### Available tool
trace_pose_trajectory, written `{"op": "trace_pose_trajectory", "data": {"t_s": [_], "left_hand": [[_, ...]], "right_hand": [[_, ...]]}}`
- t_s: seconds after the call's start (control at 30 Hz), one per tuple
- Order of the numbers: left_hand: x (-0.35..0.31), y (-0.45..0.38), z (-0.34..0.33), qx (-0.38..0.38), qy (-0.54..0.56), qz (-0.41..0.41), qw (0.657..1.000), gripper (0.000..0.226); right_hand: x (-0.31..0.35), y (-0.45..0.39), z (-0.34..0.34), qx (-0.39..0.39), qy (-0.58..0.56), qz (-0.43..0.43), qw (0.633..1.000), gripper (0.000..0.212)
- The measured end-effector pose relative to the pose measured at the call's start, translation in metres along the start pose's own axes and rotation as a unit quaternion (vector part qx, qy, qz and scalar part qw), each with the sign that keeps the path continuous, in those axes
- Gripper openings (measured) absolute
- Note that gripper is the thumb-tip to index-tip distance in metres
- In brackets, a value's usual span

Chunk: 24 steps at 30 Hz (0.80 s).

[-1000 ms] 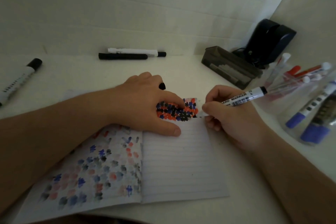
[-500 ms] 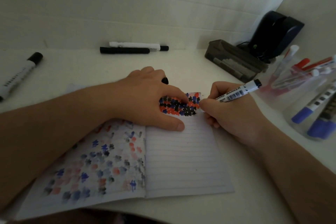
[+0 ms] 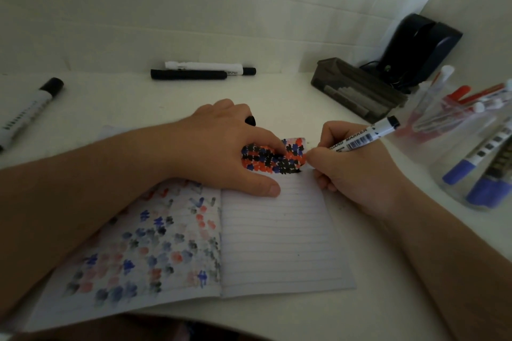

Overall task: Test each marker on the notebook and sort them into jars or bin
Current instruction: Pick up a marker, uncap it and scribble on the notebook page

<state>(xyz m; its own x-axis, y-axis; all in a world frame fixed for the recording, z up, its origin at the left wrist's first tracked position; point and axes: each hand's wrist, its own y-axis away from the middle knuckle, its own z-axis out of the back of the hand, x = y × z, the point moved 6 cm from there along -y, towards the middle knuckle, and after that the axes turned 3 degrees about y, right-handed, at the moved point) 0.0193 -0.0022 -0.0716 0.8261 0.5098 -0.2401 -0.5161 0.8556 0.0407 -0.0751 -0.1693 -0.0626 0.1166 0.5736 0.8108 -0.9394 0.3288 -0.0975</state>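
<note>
- Marker (image 3: 360, 138) with white barrel, barcode and black end, gripped in right hand (image 3: 357, 171) like a pen, fingers curled round it; tip down at the right edge of the notebook (image 3: 277, 243), tip itself hidden behind the fingers, black end pointing up and right toward the jars.
- Right forearm comes in from the lower right corner, wrist resting on the worktop (image 3: 277, 97) just right of the page.
- Left hand (image 3: 221, 147) lies palm down on the top of the notebook, fingers spread and fairly straight, thumb flat on the lined right page; a black cap (image 3: 250, 120) shows at its far fingers, cannot tell if it is held.
- Left forearm crosses the left page from the lower left.
- Notebook open near the front edge of the worktop: left page covered in smudged blue, red and black test marks, right page lined with a dense patch of marks (image 3: 273, 159) at its top, between the two hands.
- White worktop, white walls meeting at the back right corner.
- Back edge: black marker (image 3: 188, 74) and white marker (image 3: 205, 66) lying side by side.
- Left edge: one white marker with black cap (image 3: 27, 113).
- Right edge: clear jar of red markers (image 3: 448, 113), clear jar of blue markers (image 3: 482, 171).
- Back right corner: dark tray (image 3: 357, 88), dark device (image 3: 418, 47) behind it.
</note>
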Motion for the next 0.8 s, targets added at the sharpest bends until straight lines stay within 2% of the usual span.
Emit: {"op": "trace_pose_trajectory", "data": {"t_s": [0.23, 0.5, 0.8], "left_hand": [[-0.0004, 0.0004, 0.0007, 0.002, 0.000, 0.000, 1.000, 0.079], [-0.0003, -0.0001, 0.0002, -0.003, 0.000, -0.004, 1.000, 0.080], [-0.0007, 0.0005, -0.0001, 0.010, -0.007, 0.000, 1.000, 0.082]], "right_hand": [[0.0001, 0.0009, -0.0008, 0.003, -0.053, -0.004, 0.999, 0.024], [-0.0005, 0.0021, -0.0015, 0.020, -0.028, -0.007, 0.999, 0.029], [-0.0048, -0.0015, -0.0015, 0.008, -0.060, -0.008, 0.998, 0.023]]}}
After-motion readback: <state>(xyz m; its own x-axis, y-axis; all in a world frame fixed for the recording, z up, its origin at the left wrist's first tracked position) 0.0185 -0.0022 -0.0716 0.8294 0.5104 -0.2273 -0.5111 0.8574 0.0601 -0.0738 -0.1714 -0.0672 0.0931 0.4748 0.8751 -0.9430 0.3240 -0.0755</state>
